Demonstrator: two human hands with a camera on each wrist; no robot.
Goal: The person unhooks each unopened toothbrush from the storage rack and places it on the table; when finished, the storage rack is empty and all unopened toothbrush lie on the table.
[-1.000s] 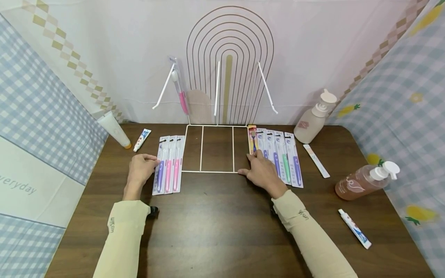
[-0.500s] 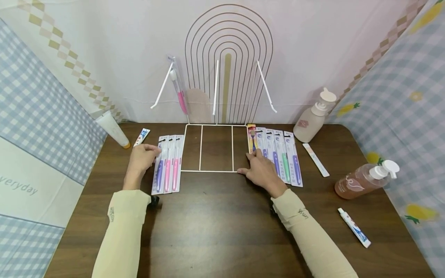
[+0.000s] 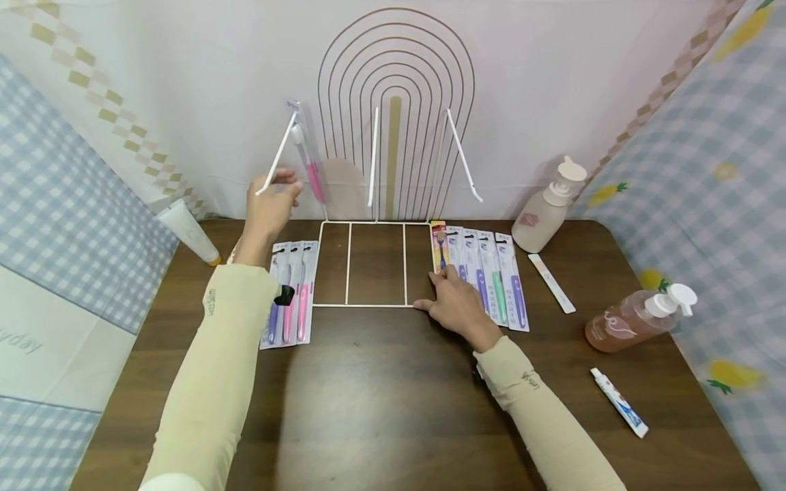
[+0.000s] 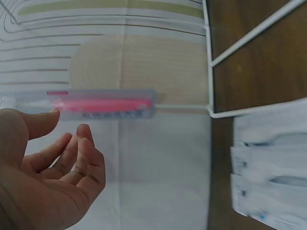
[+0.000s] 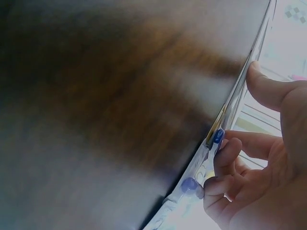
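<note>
My left hand (image 3: 268, 211) is raised behind the left hook of the white wire rack (image 3: 374, 146), beside a packaged pink toothbrush (image 3: 313, 179) hanging there. In the left wrist view, the thumb lies close to that package (image 4: 105, 104); whether they touch I cannot tell. The fingers bend loosely with a gap to the thumb. My right hand (image 3: 457, 300) rests at the rack's front right corner, fingertips at a yellow-and-red toothbrush pack (image 3: 439, 245) and the purple, green toothbrush packs (image 3: 500, 300). Beneath my left forearm lie three toothbrush packs (image 3: 302, 312), partly covered.
A white squeeze tube (image 3: 187, 230) stands at the back left. On the right are a white pump bottle (image 3: 543, 213), a narrow white packet (image 3: 552, 284), a pink pump bottle (image 3: 632, 322) and a toothpaste tube (image 3: 619, 402). Printed cloth surrounds the wooden table (image 3: 368, 409).
My left hand has risen from beside the left toothbrush packs to the hanging pink toothbrush. My right hand stays in place. The head view has shifted slightly.
</note>
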